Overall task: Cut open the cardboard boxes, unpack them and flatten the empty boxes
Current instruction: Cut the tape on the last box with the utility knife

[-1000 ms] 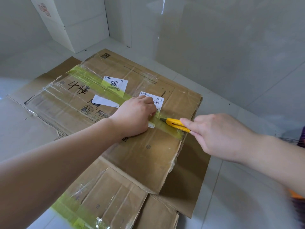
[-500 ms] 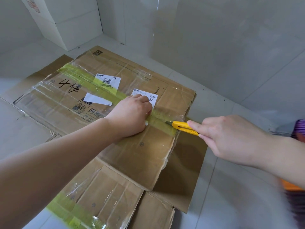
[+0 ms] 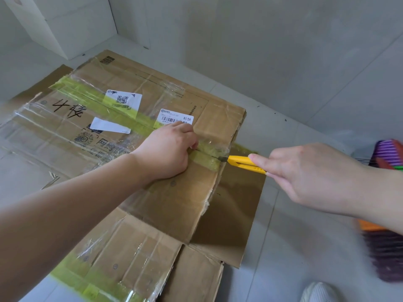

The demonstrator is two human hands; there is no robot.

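On the tiled floor, the cardboard box [image 3: 139, 131] lies flattened in front of me, its seam sealed with yellow-green tape [image 3: 205, 156]. I press my left hand [image 3: 168, 152] down on the tape, fingers curled, gripping nothing, so the board stays put under the blade. My right hand [image 3: 309, 177] is closed around the yellow utility knife [image 3: 242, 163], blade tip at the box's right edge on the tape line, angled low so it slits tape rather than cardboard.
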